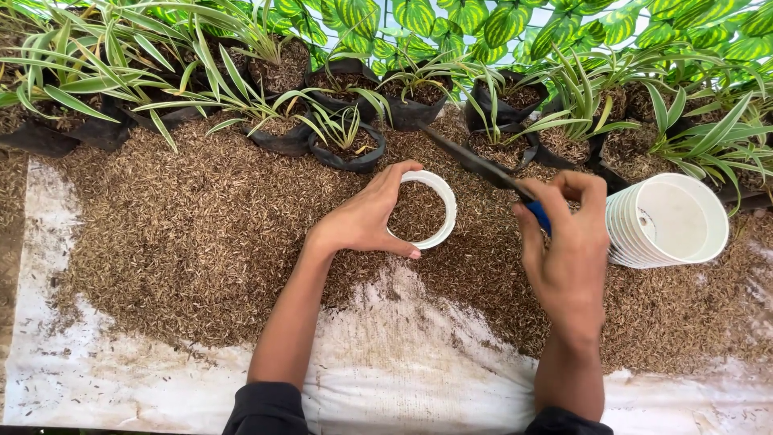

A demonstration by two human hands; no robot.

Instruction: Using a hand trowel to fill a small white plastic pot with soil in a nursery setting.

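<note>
Your left hand [366,219] wraps a white pot [420,209] at the centre, already part-filled with brown husk mix. Your right hand [564,242], at about 3 o'clock from it, is clenched on a blue-handled trowel [483,167] whose blade points toward 10 o'clock. A loose grip could tip the pot and spill its fill onto the husk pile [201,234]. Farther out at 3 o'clock, the stacked white pots [664,221] lie sideways and could roll; beyond, the blade could nick the bagged seedlings [346,137].

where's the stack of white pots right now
In the head view the stack of white pots lies on its side on the husk pile, just right of the right hand.
</note>
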